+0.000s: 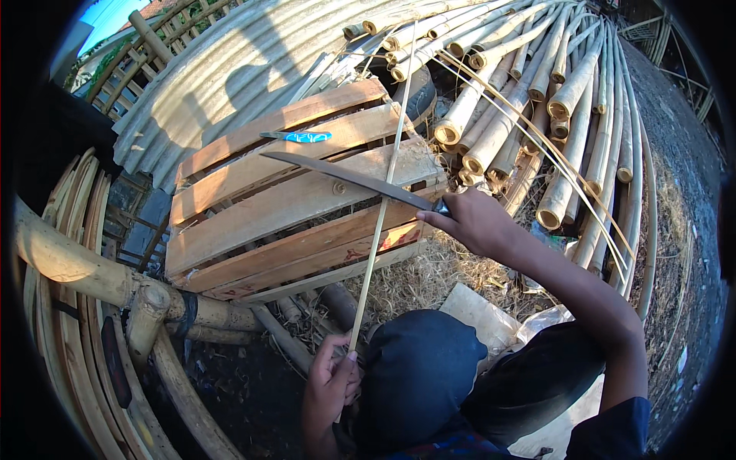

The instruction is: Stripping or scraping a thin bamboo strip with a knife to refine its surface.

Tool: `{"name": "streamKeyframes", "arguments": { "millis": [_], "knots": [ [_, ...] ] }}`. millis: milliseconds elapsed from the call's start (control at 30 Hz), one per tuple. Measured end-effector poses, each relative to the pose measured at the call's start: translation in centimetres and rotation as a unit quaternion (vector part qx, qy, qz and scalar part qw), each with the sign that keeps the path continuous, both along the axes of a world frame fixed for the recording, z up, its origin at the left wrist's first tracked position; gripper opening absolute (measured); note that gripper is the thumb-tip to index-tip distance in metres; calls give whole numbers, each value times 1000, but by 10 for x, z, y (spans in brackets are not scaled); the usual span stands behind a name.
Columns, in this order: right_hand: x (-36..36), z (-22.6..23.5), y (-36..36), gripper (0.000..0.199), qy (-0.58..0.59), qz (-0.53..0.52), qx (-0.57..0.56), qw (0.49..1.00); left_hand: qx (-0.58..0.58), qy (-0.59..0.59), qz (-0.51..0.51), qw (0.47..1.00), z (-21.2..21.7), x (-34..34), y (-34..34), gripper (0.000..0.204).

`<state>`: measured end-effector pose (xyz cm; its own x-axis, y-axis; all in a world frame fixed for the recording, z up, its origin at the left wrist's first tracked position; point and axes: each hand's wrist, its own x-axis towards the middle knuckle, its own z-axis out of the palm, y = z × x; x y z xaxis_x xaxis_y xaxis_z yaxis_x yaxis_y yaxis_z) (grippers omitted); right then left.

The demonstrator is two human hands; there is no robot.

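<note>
Bamboo, pale and thin, makes up the strip (381, 207) that runs from near to far up the middle of the scene, its far end reaching over the stacked poles. The left hand (330, 387) closes its grip around the strip's near end, fingers curled tight on it, just beside the dark-clad knee (418, 368). The right hand (475, 222), farther off and to the right, has its grip shut on the handle of a long knife (345, 178). The blade points left and lies across the strip, touching it where the two cross, above the near right part of a wooden crate (291, 207).

The crate stands tilted, its slats running left to right. On a far slat lies a small knife (297, 136) with a blue handle, well apart from both hands. Far right of the crate, a pile of bamboo poles (529, 100) fans outward, cut ends facing the person, with a few loose thin strips lying over them. A corrugated sheet (230, 69) slopes behind the crate on the far left. On the near left, thick bamboo (84, 268) forms a curved frame with bent strips packed beside it. Dry straw (429, 276) covers the ground between crate and knee.
</note>
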<state>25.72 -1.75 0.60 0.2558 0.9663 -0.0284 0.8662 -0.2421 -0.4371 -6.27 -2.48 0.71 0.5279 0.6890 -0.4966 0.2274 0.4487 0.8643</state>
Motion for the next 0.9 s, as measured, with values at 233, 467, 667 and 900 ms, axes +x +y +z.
{"name": "streamKeyframes", "arguments": {
  "millis": [233, 467, 667, 900],
  "knots": [
    [21, 6, 8, 67, -5, -73, -13, 997, -5, 2, 0, 1000, 9, -12, -22, 21],
    [5, 6, 4, 64, -65, -12, -27, 997, -13, 10, -13, 1000, 18, -18, -22, 24],
    [47, -8, 2, 66, -55, -96, 0, 994, -27, 5, -8, 1000, 17, -10, -24, 23],
    [30, 4, -4, 65, -112, -34, -39, 992, -5, 12, -9, 1000, 20, -8, -13, 21]
  ]
}}
